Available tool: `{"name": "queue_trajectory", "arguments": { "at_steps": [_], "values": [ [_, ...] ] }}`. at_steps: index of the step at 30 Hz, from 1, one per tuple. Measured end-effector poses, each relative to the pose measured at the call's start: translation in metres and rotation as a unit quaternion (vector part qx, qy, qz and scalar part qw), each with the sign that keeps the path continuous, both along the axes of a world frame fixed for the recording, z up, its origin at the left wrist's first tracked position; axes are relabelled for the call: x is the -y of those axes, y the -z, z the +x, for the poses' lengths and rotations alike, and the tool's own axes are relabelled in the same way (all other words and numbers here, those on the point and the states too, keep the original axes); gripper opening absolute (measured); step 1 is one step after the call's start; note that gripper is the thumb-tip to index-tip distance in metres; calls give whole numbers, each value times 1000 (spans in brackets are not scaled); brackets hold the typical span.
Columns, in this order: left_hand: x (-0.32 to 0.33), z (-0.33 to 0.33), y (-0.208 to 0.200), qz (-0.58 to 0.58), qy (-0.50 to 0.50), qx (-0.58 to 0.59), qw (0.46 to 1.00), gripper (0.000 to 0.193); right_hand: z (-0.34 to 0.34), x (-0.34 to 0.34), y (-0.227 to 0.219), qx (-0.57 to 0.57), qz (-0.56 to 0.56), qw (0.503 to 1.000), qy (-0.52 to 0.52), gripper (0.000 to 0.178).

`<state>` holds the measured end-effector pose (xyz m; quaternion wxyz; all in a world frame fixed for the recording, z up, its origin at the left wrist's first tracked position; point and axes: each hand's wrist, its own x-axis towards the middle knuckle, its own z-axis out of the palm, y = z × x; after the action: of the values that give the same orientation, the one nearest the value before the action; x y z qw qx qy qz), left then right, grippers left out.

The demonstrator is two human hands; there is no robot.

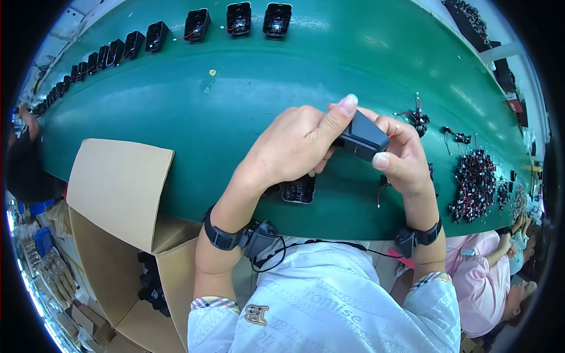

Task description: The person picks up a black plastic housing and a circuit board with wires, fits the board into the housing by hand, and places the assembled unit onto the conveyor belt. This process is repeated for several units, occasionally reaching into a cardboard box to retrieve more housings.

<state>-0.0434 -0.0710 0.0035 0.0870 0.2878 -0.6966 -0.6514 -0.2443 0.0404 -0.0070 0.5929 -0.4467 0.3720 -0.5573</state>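
Above the green table, both my hands grip one black plastic housing (363, 136), tilted between them. My left hand (297, 141) has its thumb laid along the top, its fingers closed round the near-left side and partly hidden. On the other side, my right hand (406, 150) pinches the housing between thumb and bent fingers. A short bit of red wire shows beside the right fingers. Below my left hand, an open black housing (298, 190) lies on the table near its front edge. Small wired parts beside my right hand are partly covered by it.
Open black housings (238, 19), some with red wires, line the far edge and curve left. Right are a pile of wired parts (474, 185) and loose wired assemblies (419, 120). An open cardboard box (120, 194) holds black pieces at left. People in pink sit at right.
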Motion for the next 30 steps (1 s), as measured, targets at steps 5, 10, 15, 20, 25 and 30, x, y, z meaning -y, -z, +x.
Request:
{"name": "queue_trajectory", "arguments": {
  "at_steps": [5, 10, 15, 20, 25, 30],
  "values": [
    [21, 7, 6, -274, -276, -46, 920, 69, -13, 53, -43, -447, -206, 857, 153, 26],
    [30, 29, -6, -277, -115, -52, 953, 41, -39, 156, -15, -651, -231, 698, 190, 34],
    [19, 31, -4, -380, 4, -2, 925, 56, -46, 185, 25, -684, -209, 674, 185, 33],
    [12, 34, -6, -349, 89, 78, 930, 77, -49, 174, 28, -709, -233, 652, 138, 40],
    [11, 33, -4, -387, 83, 69, 916, 79, -52, 150, -2, -728, -284, 607, 148, 42],
    [8, 54, -18, -384, 95, 142, 907, 89, -48, 50, -72, -636, -180, 747, 70, 37]
  ]
}}
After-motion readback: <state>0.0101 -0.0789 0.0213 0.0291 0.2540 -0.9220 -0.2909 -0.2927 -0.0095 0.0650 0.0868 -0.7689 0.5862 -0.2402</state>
